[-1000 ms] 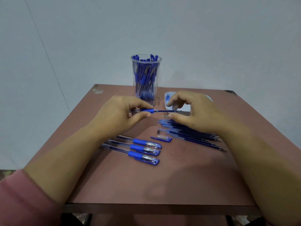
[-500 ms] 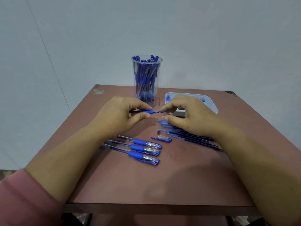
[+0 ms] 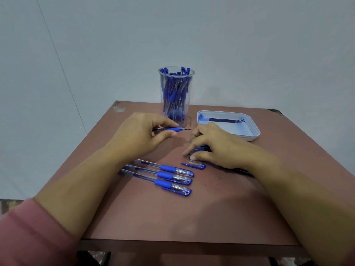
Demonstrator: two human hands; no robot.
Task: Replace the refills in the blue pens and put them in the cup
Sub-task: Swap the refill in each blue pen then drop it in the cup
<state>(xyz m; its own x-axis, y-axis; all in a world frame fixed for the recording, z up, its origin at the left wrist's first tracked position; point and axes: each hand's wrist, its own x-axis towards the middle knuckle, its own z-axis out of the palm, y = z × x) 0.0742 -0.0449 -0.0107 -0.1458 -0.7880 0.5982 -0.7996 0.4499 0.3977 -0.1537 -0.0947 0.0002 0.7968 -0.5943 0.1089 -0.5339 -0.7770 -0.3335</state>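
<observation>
Right hand (image 3: 217, 146) covered most of the refill pile (image 3: 200, 148), its grip unclear; left hand (image 3: 142, 135) hid the pen (image 3: 172, 129) barrel; 2 forearms cut off by the edges.

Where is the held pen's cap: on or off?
Off: the pen in the left hand shows a bare tip; a loose cap lies nearby.

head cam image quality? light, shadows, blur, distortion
Head view: soft even light, no blown glare, only small highlights on the cup; faint diffuse arm shadows on the near half of the table; wide-angle stretch enlarges the forearms and pink sleeve toward the bottom corners; pen in the left hand is crisp, no obvious motion blur.
</observation>
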